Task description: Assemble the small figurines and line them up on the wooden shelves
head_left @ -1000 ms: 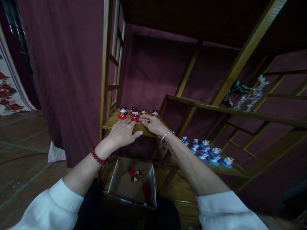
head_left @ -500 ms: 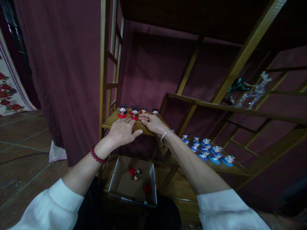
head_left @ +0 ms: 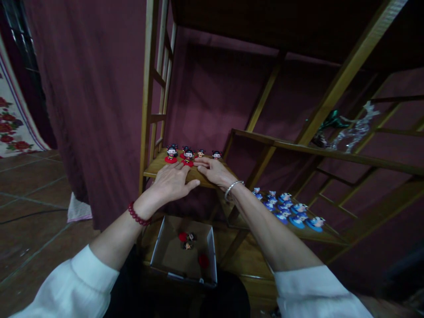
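Observation:
Several small figurines with black hair and red round bases stand on a wooden shelf (head_left: 155, 169). My left hand (head_left: 174, 182) lies palm down at the shelf's front edge, fingers stretched and thumb apart. Its fingertips reach the bases of the left front figurine (head_left: 171, 154) and the middle front figurine (head_left: 188, 157). From the right, my right hand (head_left: 213, 171) comes in, its fingers extended beside the middle figurine's base. Whether they touch it I cannot tell. Behind that hand stands another figurine (head_left: 216, 154), partly hidden. Neither hand visibly holds anything.
Below my hands, an open cardboard box (head_left: 165, 260) holds a few more red-based figurines (head_left: 188, 245). Blue figurines (head_left: 298, 220) stand in rows on a lower shelf at right. A clear deer-like ornament (head_left: 357, 128) sits higher up. A purple curtain (head_left: 92, 110) hangs at left.
The view has shifted slightly, so everything on the shelf appears a little further right. My hands stay in nearly the same place by the figurines.

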